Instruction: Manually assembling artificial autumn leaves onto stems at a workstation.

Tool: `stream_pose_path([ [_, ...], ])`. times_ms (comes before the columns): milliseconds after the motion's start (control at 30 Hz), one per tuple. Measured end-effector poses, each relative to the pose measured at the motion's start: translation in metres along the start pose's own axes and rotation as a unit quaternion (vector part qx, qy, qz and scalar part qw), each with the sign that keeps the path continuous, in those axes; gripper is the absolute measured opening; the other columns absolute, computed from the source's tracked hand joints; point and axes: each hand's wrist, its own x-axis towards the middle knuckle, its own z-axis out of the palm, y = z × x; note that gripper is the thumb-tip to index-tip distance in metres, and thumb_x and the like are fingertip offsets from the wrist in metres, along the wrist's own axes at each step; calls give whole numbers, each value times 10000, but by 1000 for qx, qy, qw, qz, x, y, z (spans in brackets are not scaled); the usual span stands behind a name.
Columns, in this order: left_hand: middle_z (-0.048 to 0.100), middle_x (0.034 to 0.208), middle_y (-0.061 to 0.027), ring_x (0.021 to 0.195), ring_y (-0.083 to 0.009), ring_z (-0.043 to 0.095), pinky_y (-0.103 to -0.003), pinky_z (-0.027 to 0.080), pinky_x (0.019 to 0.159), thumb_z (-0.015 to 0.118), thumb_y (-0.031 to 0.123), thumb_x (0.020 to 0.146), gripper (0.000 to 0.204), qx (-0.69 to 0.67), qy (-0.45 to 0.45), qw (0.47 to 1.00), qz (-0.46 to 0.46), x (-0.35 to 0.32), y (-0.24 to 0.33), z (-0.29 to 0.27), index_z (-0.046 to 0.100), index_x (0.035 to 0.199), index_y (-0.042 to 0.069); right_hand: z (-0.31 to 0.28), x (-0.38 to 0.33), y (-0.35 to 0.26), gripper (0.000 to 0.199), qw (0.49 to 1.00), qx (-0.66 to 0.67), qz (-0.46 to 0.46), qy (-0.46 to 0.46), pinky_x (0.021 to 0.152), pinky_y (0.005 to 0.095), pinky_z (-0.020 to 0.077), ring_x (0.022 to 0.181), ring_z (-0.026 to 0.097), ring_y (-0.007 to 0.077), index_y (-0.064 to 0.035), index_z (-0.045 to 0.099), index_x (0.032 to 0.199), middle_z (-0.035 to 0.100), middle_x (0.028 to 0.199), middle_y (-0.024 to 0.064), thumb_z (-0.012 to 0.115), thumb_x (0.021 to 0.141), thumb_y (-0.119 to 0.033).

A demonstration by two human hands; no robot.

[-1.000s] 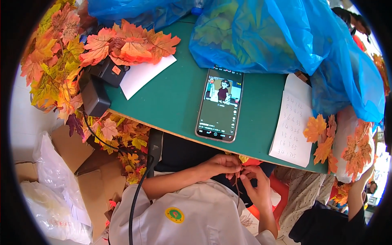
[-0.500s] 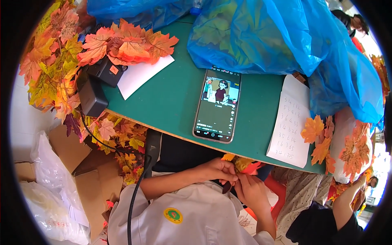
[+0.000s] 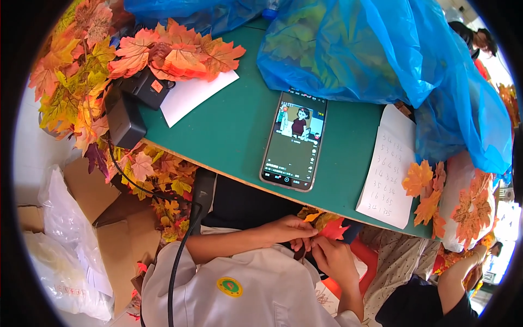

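Below the table edge, over my lap, my left hand (image 3: pixel 291 231) and my right hand (image 3: pixel 333 260) meet with their fingertips nearly touching. The fingers of both are closed in a pinch around the base of a red artificial maple leaf (image 3: pixel 334 229), which points away above my right hand. A thin dark brown strip (image 3: pixel 300 252) hangs below my left fingers. Yellow-orange leaves (image 3: pixel 311 214) show just beyond, partly under the table edge. The exact spot where the fingertips grip is too small to make out.
A phone (image 3: pixel 295 141) and a handwritten paper (image 3: pixel 385 169) lie on the green table (image 3: pixel 212 131). Blue plastic bags (image 3: pixel 348 49) cover its far side. Leaf garlands (image 3: pixel 174 54) and dark boxes (image 3: pixel 126 122) sit left, above a cardboard box (image 3: pixel 128 240). A black cable (image 3: pixel 177 261) crosses my left side. Another person (image 3: pixel 414 302) works at right.
The red leaf has come further into sight between my hands. My right hand has shifted slightly down, and my left fingers have changed their pinch. The whole view has shifted a little.
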Motion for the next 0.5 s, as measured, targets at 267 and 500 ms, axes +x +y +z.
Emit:
stream_pose_path([
  [267,623,727,-25,579,-44,502,-178,382,541,613,188,956,192,-59,18,998,15,-6,-10,15,657,948,2,25,-7,1,54,981,130,-62,133,450,283,446,423,554,178,-38,617,717,557,523,56,639,757,-7],
  [500,644,729,-49,547,-48,479,-181,365,511,628,172,942,181,-110,59,992,17,-14,-7,20,654,943,-7,26,-8,-3,37,982,93,-82,140,461,311,465,436,573,216,-39,621,748,585,555,72,642,769,-16],
])
